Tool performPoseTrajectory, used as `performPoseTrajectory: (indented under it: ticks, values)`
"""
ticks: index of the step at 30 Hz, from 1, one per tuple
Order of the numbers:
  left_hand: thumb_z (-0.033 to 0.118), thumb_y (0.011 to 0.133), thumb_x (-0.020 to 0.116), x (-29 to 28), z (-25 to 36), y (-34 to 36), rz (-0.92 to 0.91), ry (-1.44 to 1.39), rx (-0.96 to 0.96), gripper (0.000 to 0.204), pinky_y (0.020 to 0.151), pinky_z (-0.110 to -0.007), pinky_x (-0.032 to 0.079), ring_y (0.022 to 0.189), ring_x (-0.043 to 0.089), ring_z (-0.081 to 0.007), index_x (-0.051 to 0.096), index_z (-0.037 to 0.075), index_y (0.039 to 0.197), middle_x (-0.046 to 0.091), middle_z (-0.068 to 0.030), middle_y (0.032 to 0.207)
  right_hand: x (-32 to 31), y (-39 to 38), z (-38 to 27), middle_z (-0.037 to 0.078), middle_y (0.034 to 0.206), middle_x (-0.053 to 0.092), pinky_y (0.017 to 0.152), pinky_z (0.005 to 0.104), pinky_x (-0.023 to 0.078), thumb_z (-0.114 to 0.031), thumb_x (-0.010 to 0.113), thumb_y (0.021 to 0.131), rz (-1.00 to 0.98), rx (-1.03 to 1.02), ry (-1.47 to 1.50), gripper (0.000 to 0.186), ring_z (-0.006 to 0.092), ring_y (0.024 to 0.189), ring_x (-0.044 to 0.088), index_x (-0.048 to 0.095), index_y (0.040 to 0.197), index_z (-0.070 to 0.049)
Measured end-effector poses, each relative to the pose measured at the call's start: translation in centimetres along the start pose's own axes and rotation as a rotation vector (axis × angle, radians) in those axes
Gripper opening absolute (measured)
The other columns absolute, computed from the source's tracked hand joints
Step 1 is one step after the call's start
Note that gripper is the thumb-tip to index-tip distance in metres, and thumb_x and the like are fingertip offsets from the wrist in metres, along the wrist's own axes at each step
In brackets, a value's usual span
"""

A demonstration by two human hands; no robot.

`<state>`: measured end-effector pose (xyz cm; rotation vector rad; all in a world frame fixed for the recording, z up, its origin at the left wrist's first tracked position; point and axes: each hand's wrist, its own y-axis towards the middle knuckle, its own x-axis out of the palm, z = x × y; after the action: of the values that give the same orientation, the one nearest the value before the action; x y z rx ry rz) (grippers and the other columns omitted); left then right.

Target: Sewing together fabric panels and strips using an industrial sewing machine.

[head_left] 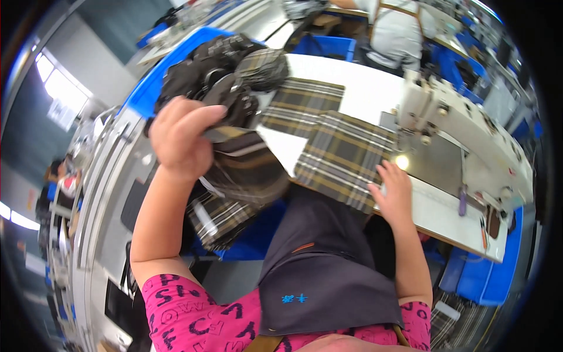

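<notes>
My left hand (182, 141) is raised at the left of the table, closed on the edge of a dark plaid fabric piece (249, 167). That piece hangs blurred by motion, above a stack of plaid fabric (220, 226) near my lap. A flat plaid panel (346, 158) in brown, black and white lies across the table's front edge. My right hand (394, 190) rests with fingers spread at the panel's right edge, just in front of the sewing machine needle area. Behind the panel lies another plaid piece (305, 105), partly covered by it.
A white sewing machine (469, 123) stands at the right, its lamp lit. A purple-handled tool (463, 200) lies on the table by its base. At the back left, a blue bin (143, 94) holds heaped dark fabric (202, 67). A person (399, 32) sits beyond the table.
</notes>
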<state>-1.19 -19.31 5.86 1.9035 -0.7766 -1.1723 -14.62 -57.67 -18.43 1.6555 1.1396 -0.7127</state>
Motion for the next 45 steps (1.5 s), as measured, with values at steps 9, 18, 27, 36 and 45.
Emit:
performPoseTrajectory:
  ticks: [9,18,27,36,45]
  values:
    - [0.022,0.099,0.063,33.1,4.1,0.0,-0.64,-0.366,-0.207,0.014,0.074,-0.05,0.053,0.083,0.068,-0.0385,0.066,0.009,0.097,0.07,-0.014,0.087,-1.7,-0.4,-0.7,0.016,0.145,0.058,0.12,0.0528,0.035,-0.033,0.076,0.087,-0.052,-0.015,-0.073,0.051,0.0354,0.144,0.046,0.066,0.127,-0.002]
    - [0.017,0.095,0.069,39.1,7.0,-4.7,-0.526,-0.534,-0.467,0.014,0.08,-0.047,0.052,0.089,0.065,-0.0365,0.066,0.005,0.101,0.07,-0.0134,0.091,-5.5,1.4,1.3,0.016,0.151,0.052,0.12,0.0556,0.033,-0.034,0.083,0.081,-0.103,-0.308,-0.127,0.055,0.0325,0.148,0.04,0.067,0.124,-0.004]
    - [0.022,0.097,0.069,37.8,7.6,-4.9,-0.587,-0.591,-0.613,0.013,0.084,-0.044,0.051,0.082,0.066,-0.0324,0.069,0.009,0.097,0.072,-0.009,0.088,-2.7,2.1,4.6,0.018,0.128,0.07,0.104,0.0514,0.049,-0.035,0.074,0.087,-0.127,-0.67,-0.075,0.035,0.0356,0.122,0.063,0.077,0.099,-0.002]
    - [0.023,0.09,0.077,38.5,6.8,-3.3,-0.77,-0.542,-0.526,0.014,0.098,-0.048,0.044,0.075,0.067,-0.026,0.07,0.012,0.088,0.072,-0.0016,0.082,-2.9,1.8,4.1,0.02,0.127,0.07,0.099,0.0478,0.054,-0.033,0.075,0.086,-0.134,-0.638,-0.038,0.038,0.0359,0.123,0.063,0.075,0.101,0.002]
    - [0.022,0.09,0.077,38.7,6.7,-3.0,-0.827,-0.539,-0.57,0.012,0.114,-0.056,0.038,0.076,0.068,-0.0247,0.07,0.012,0.089,0.073,-0.0012,0.082,-3.0,1.6,4.2,0.021,0.129,0.068,0.099,0.0484,0.054,-0.036,0.077,0.084,-0.152,-0.608,-0.033,0.042,0.038,0.125,0.061,0.074,0.101,0.002]
